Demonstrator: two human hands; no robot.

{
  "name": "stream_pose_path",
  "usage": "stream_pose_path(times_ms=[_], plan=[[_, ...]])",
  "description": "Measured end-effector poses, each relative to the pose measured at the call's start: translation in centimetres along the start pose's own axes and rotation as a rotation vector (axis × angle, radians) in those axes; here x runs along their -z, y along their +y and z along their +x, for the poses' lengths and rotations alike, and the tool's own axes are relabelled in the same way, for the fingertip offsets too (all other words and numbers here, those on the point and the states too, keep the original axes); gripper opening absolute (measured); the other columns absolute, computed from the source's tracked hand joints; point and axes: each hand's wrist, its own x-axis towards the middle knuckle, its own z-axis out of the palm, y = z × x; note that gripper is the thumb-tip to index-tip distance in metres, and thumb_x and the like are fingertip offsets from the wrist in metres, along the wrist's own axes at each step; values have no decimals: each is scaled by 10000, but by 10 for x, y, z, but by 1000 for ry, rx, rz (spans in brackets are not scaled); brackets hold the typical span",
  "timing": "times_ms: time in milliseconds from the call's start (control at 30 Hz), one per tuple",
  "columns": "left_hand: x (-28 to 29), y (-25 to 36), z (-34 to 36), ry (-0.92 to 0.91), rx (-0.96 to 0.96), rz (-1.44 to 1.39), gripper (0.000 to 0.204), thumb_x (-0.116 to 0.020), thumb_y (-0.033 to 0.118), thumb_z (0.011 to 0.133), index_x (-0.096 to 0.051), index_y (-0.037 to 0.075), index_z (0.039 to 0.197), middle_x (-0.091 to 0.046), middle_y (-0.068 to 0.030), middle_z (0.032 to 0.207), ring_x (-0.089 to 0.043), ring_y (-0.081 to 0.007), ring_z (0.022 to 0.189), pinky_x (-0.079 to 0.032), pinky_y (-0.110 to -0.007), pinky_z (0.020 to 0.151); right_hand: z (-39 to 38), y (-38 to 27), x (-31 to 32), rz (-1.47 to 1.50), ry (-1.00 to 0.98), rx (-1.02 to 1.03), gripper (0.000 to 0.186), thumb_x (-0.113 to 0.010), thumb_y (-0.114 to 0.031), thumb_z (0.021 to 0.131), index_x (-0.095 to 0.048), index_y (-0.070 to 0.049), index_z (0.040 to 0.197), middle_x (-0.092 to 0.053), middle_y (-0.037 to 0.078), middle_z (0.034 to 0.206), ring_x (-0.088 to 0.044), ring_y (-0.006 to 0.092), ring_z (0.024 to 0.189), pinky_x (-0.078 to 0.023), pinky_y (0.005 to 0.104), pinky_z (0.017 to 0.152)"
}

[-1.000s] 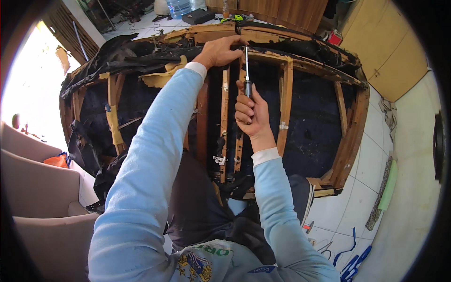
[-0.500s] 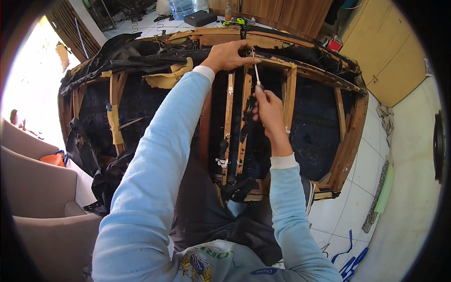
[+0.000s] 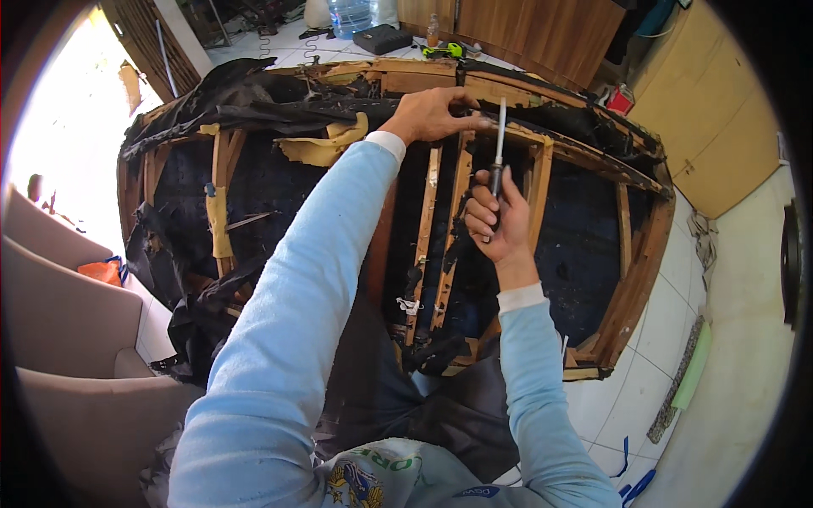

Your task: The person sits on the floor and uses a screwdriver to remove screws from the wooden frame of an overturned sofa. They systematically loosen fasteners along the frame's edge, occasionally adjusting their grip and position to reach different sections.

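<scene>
A screwdriver (image 3: 501,135) with a pale metal shaft and a dark handle is gripped in my right hand (image 3: 500,220). Its shaft points away from me, towards the far rail of a stripped wooden sofa frame (image 3: 628,317). My left hand (image 3: 428,116) rests on that rail, over torn black fabric (image 3: 305,114), its thumb and fingers spread apart. The fingertips partly disappear behind the rail. Two upright wooden slats (image 3: 426,220) run down the middle of the frame below my hands. Yellow foam (image 3: 326,146) hangs off the rail left of my left hand.
Grey-beige armchairs (image 3: 72,317) stand close on the left. Beyond the frame are a water jug (image 3: 349,17), a black case (image 3: 381,38) and a bright green tool (image 3: 445,51). A wall (image 3: 749,279) and blue straps (image 3: 637,487) lie to the right.
My right hand has drawn the screwdriver back from the rail, with the shaft now nearly upright in view and to the right. My left hand stays on the rail. The view has shifted slightly.
</scene>
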Motion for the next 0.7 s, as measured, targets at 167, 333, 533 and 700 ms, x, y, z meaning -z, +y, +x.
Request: stream_pose_path(times_ms=[167,333,533,700], plan=[[9,-12,12,-81,-25,-220,561,-713,574,1031,-759,145,1390,-798,-96,1262,-725,-248,1200,-515,-383,1092,-4,-7,-9,-758,415,117,507,-491,-493,1183,-669,-19,1214,-504,-30,723,-464,68,558,-369,248,461],[22,3,12,-175,-75,-464,436,-746,427,1066,-806,55,1284,-793,-43,1242,-696,-142,1181,-501,-316,1087,-21,-7,-4,-944,364,117,505,-525,-486,1175,-699,-15,1225,-503,-39,714,-464,52,550,-365,223,452],[38,39,45,-325,-67,-331,426,-766,449,1049,-831,81,1254,-824,-44,1161,-725,-129,1152,-511,-298,1094,-24,-17,-2,-765,296,156,514,-503,-474,1185,-681,1,1271,-504,-38,721,-470,50,557,-384,227,467],[46,37,61,-227,-64,-616,467,-746,465,1060,-774,108,1360,-803,-46,1240,-723,-145,1229,-532,-288,1108,-25,-31,-2,-717,278,181,502,-513,-475,1180,-706,-13,1220,-519,-40,710,-470,46,536,-373,225,450]])
